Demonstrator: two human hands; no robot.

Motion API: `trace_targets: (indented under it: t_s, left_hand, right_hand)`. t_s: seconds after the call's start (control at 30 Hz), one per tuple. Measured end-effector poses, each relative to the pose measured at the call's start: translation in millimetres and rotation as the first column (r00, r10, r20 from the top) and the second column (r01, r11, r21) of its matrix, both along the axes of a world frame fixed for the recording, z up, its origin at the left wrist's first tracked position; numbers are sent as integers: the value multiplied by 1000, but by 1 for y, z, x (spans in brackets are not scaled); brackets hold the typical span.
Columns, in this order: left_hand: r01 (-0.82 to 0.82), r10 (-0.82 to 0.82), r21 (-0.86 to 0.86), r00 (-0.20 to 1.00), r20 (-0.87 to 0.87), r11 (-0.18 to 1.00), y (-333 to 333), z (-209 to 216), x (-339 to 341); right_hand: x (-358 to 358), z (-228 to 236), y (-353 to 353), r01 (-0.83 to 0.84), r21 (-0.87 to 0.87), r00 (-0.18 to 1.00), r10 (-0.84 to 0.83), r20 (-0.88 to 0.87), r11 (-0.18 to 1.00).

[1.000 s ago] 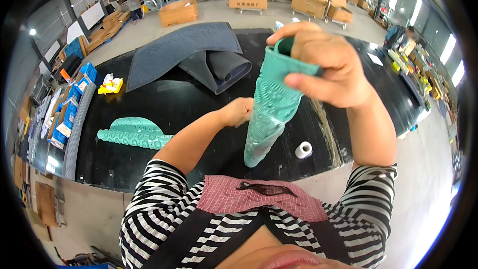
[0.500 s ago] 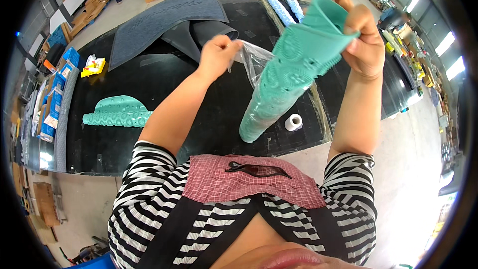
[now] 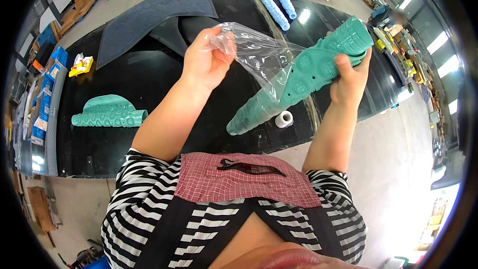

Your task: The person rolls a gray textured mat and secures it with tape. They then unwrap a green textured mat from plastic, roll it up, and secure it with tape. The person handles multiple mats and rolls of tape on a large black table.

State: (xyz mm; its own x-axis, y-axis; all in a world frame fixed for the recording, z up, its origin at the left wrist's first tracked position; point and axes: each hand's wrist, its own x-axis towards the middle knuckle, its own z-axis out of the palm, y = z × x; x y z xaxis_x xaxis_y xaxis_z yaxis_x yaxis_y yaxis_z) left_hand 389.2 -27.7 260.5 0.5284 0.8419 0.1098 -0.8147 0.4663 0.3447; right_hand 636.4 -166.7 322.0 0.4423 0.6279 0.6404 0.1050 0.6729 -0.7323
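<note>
A rolled green rubber mat (image 3: 313, 72) with raised round patterns slants up over the black table, its lower end near the tabletop. My right hand (image 3: 349, 77) grips it close to its upper end, thumb in front and the other fingers mostly hidden behind. Clear plastic film (image 3: 261, 52) covers the lower part of the roll and stretches out to the left. My left hand (image 3: 209, 57) pinches the free edge of that film, away from the mat. A small white roll (image 3: 284, 119) lies beside the mat's lower part.
Another green mat (image 3: 109, 112), partly rolled, lies on the black table (image 3: 164, 82) at left. Dark grey mats (image 3: 154, 22) spread across the far left. Two blue rolls (image 3: 273, 7) lie at the far side. A yellow packet (image 3: 80, 65) and blue boxes (image 3: 47, 95) sit along the left.
The mat roll has tilted further right and its top is now more tightly rolled. My right hand has moved down its side. My left hand has drawn the film wider, up and left.
</note>
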Motion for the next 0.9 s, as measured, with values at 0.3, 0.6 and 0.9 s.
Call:
trace_targets:
  t_s: [0.3, 0.6, 0.9]
  left_hand:
    - [-276, 264, 9, 906, -330, 961, 63, -48, 6]
    - [-696, 420, -196, 607, -675, 691, 114, -209, -50]
    - [-788, 208, 194, -86, -974, 584, 160, -260, -202]
  right_hand:
    - [11, -26, 6, -465, 112, 852, 478, -214, 878]
    - [27, -43, 9, -498, 118, 848, 511, -141, 859]
    - [59, -95, -15, -432, 276, 833, 497, -244, 859]
